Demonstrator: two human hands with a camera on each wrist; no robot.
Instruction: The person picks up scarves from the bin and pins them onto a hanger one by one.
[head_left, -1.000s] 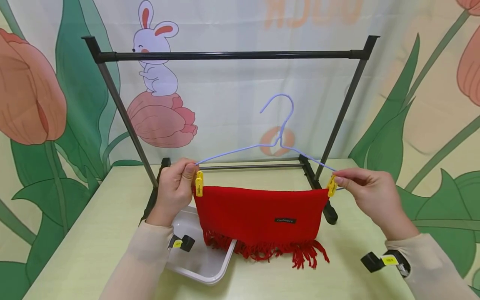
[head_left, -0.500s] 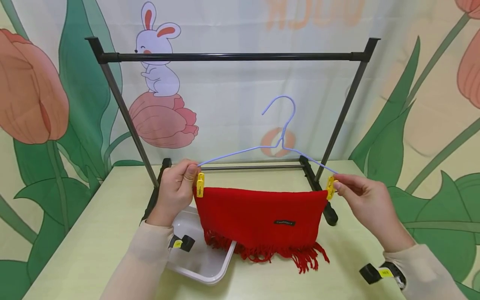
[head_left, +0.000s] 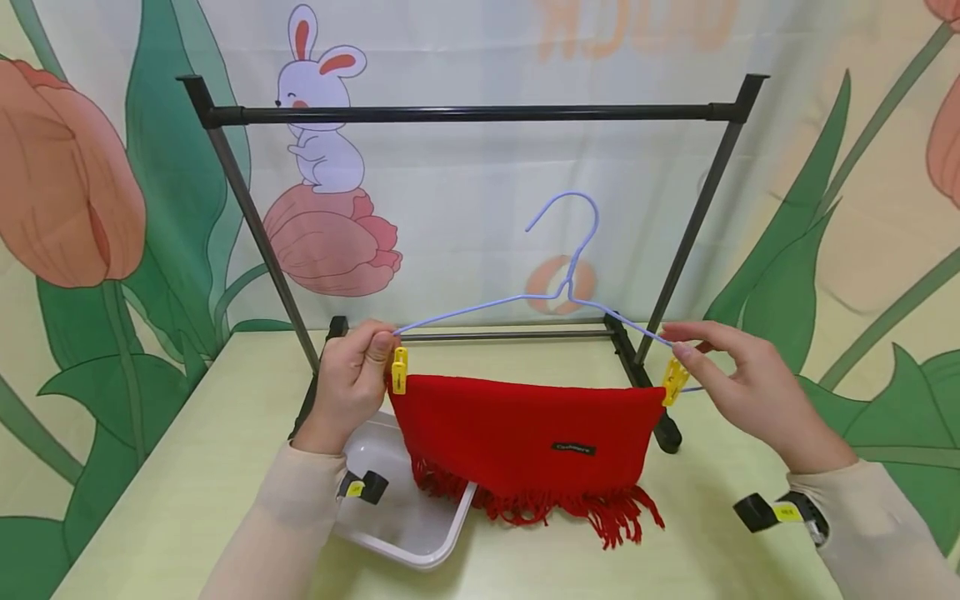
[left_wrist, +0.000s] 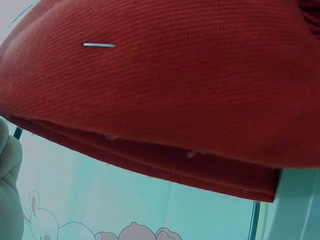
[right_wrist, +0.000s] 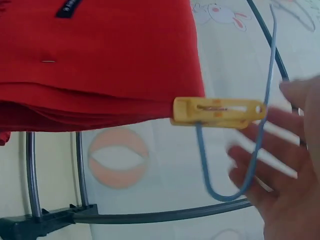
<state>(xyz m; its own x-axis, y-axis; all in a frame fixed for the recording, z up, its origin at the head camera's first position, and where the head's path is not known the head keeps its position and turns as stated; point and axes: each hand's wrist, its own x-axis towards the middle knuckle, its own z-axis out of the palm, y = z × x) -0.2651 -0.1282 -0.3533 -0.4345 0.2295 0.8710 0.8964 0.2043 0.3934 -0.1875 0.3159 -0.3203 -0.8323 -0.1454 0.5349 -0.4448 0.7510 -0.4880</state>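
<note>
A red fringed scarf [head_left: 517, 425] hangs folded from a thin lilac wire hanger [head_left: 480, 308]. One yellow clothespin [head_left: 400, 371] clips its left corner, and another yellow clothespin [right_wrist: 215, 112] grips the right corner at the hanger's lower wire. My left hand [head_left: 352, 383] pinches the hanger's left end, thumb beside the clip. At the other end my right hand [head_left: 750, 387] has loosely spread fingers around the hanger's right arm, with thumb and index tips right at the wire above the clothespin. In the left wrist view, the scarf's underside fills most of the frame.
A black garment rack [head_left: 480, 114] stands behind the hanger, its top bar above the hook. Under the scarf's left side sits a white plastic bin [head_left: 420, 558], partly covered by the scarf. A printed curtain [head_left: 465, 208] hangs behind the pale table [head_left: 187, 483].
My right hand has come off the right clothespin and shifted up to the hanger's arm, its fingers loosening. The left hand keeps its grip, and the hanger and scarf barely move.
</note>
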